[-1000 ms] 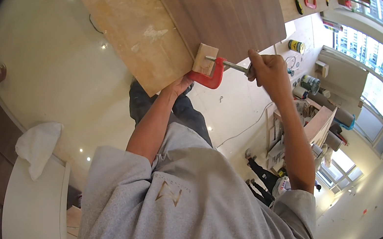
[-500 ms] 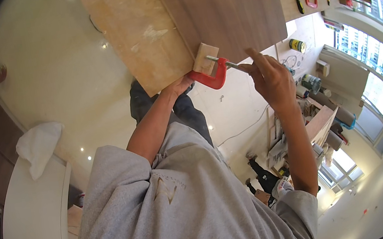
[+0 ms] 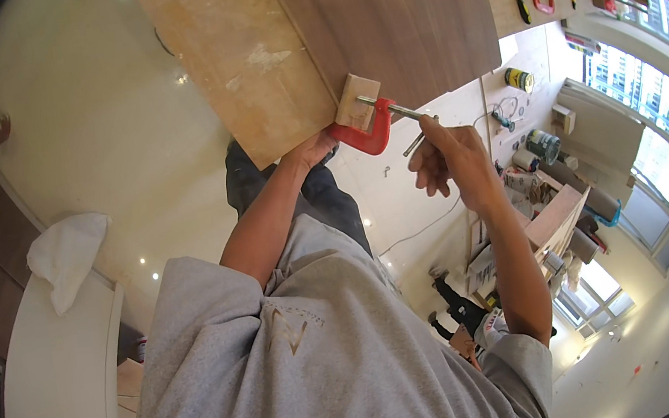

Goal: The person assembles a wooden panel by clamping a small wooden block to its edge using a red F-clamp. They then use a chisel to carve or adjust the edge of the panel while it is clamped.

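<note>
A red C-clamp [image 3: 377, 140] sits at the near edge of the boards, its screw pressing toward a small light wood block [image 3: 358, 100]. The block lies over the seam between a pale plywood sheet [image 3: 262, 73] and a dark brown wood panel [image 3: 401, 17]. My left hand [image 3: 310, 152] grips the clamp's red frame low at the board edge; its fingertips are partly hidden. At the screw's outer end, my right hand [image 3: 458, 157] has its fingers curled at the metal cross handle [image 3: 413, 146].
On the bench at the far right lie a yellow-handled saw [image 3: 523, 8], another red clamp [image 3: 544, 2] and several small tools. Tins [image 3: 544, 146] and a cable stand on the floor to the right. A white cabinet [image 3: 57, 380] with a cloth bag [image 3: 69, 257] is at left.
My right hand has turned over and dropped, its raised fingers now curled downward. The cross handle of the clamp now shows. My left hand and the block stay nearly still.
</note>
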### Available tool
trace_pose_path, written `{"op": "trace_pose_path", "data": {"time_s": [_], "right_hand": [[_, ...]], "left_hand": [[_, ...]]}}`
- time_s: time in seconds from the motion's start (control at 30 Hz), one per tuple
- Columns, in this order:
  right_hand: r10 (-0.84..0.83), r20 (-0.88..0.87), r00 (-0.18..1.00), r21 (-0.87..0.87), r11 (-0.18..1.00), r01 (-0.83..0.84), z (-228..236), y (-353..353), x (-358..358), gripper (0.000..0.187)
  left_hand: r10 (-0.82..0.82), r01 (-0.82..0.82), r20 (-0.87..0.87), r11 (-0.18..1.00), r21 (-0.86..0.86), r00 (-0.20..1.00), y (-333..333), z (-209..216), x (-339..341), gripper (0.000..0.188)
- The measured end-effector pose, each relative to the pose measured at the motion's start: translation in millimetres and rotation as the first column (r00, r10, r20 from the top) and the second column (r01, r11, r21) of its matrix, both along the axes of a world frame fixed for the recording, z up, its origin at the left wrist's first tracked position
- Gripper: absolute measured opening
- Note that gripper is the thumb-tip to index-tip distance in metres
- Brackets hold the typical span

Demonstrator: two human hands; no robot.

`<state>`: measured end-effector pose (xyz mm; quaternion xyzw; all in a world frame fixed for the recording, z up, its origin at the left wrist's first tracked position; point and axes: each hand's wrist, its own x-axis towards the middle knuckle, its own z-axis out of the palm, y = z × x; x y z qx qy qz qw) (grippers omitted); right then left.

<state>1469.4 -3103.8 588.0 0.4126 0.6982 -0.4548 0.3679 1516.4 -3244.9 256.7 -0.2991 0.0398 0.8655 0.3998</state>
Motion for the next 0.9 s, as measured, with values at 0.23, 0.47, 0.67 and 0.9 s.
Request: {"op": "trace_pose_path", "data": {"time_s": [0.23,0.47,0.67,0.9], "right_hand": [[0.967,-0.164,0.196,0.851,0.239,-0.468,21.9,-2.9,-4.8,0.024],[0.850,0.001,0.528,0.792,0.321,-0.519,-3.6,-4.7,-9.3,0.018],[0.534,-0.158,0.831,0.636,0.699,-0.328,-12.0,11.2,-15.5,0.018],[0.985,-0.106,0.135,0.858,0.159,-0.488,12.3,16.3,-1.0,0.019]], "left_hand": [[-0.006,0.007,-0.018,1.000,0.017,1.000,-1.4,-10.0,3.3,0.037],[-0.035,0.035,-0.033,0.999,-0.003,0.999,-2.0,-8.4,-0.4,0.036],[-0.053,0.053,-0.037,0.998,-0.018,0.998,-5.1,-11.9,-0.5,0.034],[-0.056,0.056,-0.024,0.998,-0.011,0.998,-2.2,-7.7,-0.8,0.034]]}}
